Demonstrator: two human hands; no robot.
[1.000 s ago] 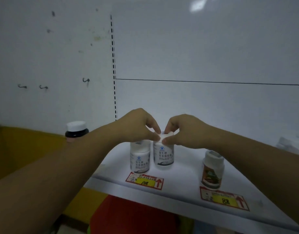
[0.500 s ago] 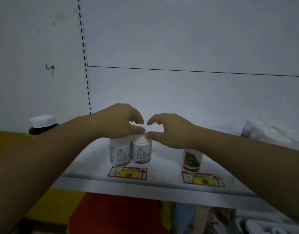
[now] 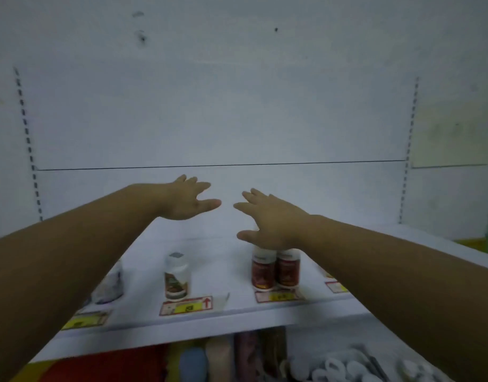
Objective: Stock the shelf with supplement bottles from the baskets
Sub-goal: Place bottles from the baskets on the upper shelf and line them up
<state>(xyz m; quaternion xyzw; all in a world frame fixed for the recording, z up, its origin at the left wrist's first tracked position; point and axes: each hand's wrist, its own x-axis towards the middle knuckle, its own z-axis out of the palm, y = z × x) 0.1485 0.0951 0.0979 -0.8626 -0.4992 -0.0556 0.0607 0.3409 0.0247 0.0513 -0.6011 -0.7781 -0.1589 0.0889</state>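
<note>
Both my arms reach out over the white shelf (image 3: 223, 271). My left hand (image 3: 186, 198) hovers with fingers spread and holds nothing. My right hand (image 3: 267, 219) is also spread and empty, just above two dark red-labelled bottles (image 3: 274, 270) that stand side by side. A single white-capped bottle with a brown label (image 3: 176, 277) stands left of centre near the front edge. A white bottle (image 3: 110, 285) is partly hidden behind my left forearm.
Yellow and red price tags (image 3: 186, 306) line the shelf's front edge. Below the shelf lie a red basket (image 3: 105, 365), coloured items and several white-capped bottles (image 3: 334, 368). The back wall has slotted rails at left (image 3: 27, 139) and right (image 3: 409, 150).
My hands let go of the white bottles' caps and spread open. The view swung right, so the two red-labelled bottles now sit under my right hand.
</note>
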